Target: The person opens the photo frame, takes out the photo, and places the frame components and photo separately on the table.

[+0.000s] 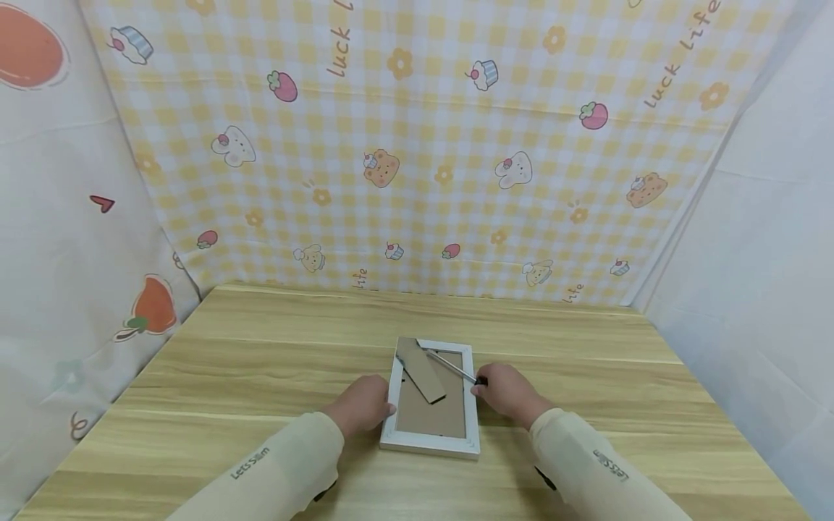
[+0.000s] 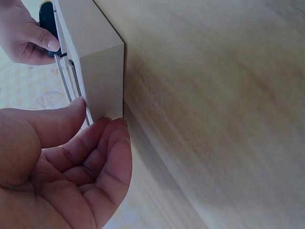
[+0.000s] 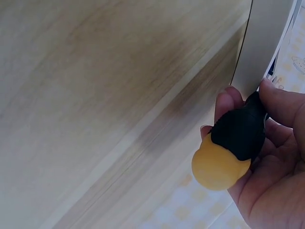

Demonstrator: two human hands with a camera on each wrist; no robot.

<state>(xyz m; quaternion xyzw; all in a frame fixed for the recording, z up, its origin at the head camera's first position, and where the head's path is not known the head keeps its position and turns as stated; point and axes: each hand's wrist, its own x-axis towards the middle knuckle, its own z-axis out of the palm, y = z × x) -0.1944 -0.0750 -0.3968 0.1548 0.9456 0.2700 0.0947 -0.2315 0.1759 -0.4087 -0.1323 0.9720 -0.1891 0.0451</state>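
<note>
A white picture frame lies face down on the wooden table, its brown backing board showing. The stand leg slants across the board towards the frame's top left. My left hand holds the frame's left side, thumb at the upper edge and fingertips against the side wall. In my right hand is a screwdriver with a black and yellow handle. Its metal shaft crosses the frame's right border, and the tip overlaps the stand leg's side near its upper end.
The wooden table extends around the frame on all sides. Behind it hangs a yellow checked cloth with printed animals and cakes. White cloths close in the left and right sides.
</note>
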